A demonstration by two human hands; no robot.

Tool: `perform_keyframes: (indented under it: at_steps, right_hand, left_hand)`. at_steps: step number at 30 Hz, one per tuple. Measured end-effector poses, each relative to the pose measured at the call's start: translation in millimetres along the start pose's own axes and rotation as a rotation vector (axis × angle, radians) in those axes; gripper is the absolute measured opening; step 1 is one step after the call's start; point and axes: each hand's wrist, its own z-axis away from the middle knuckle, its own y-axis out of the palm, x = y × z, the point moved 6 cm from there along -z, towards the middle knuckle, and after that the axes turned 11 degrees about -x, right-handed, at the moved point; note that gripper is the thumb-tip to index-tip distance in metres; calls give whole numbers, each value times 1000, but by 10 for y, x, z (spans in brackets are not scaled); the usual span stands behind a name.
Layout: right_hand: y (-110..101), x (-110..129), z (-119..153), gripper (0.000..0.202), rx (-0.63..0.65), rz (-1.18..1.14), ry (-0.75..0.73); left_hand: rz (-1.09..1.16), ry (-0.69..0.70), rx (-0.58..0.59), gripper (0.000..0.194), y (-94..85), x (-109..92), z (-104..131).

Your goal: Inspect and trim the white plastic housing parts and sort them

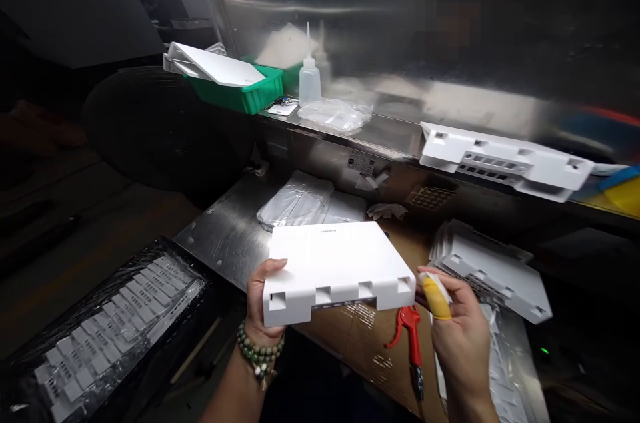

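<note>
A white plastic housing with square notches along its near edge is held up over the bench. My left hand grips its left end, thumb on top, with a bead bracelet at the wrist. At the right end is my right hand, its fingers closed in a pinch around what looks like a small white cloth. A yellow finger cover wraps one digit. The fingertips are against or very near the housing's right edge; I cannot tell which. Beneath lies a red air blow gun on brown cardboard.
Stacked white housings stand at right; another housing rests on the shelf. Plastic bags lie behind. A green bin and squeeze bottle occupy the shelf. A black-lined box of white parts sits at lower left.
</note>
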Motion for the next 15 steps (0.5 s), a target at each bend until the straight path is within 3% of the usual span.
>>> perform_keyframes:
  at_steps: [4,7,11,15]
  right_hand:
    - [-90,-55,-34,32,35,-133,217]
    - [-94,-6,15,34,70,-137,257]
    - [-80,52,142,38,91,-153,299]
    - [-65,91,229,29,141,-209,312]
  left_hand:
    - [40,105,245,67,75,47,75]
    - [5,137,330,86,113,109,172]
    - [-180,172,255,98,196,156,296]
    - [-272,151,124,101,226,231,341]
